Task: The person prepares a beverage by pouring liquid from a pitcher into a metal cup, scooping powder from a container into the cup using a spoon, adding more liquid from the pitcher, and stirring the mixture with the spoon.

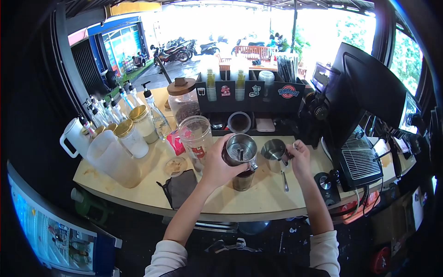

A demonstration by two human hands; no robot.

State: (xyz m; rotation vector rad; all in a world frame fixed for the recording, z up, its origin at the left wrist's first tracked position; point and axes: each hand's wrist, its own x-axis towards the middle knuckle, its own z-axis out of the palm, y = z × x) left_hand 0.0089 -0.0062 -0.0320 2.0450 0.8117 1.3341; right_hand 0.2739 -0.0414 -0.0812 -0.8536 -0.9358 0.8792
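My left hand (218, 162) is wrapped around a shiny metal cylinder (242, 147), open at the top, with a speckled bottom and a dark upright piece inside. Beneath it a glass container with dark contents (243, 181) stands on the counter; I cannot tell how the two are joined. Fingers of my right hand (301, 159) grip a small metal pitcher (274, 149) by its handle, just right of the cylinder. A spoon (285, 182) lies below the pitcher. Left of my left hand are a clear plastic jar (194, 131) and a dark cloth (182, 188).
Pump bottles (157, 113), gold-lidded jars (144, 123) and a cloudy plastic pitcher (113, 159) crowd the left. A black cup organizer (251, 90) spans the back. To the right stand a small scale (326, 183), an espresso machine's drip tray (361, 157) and a black monitor (369, 87).
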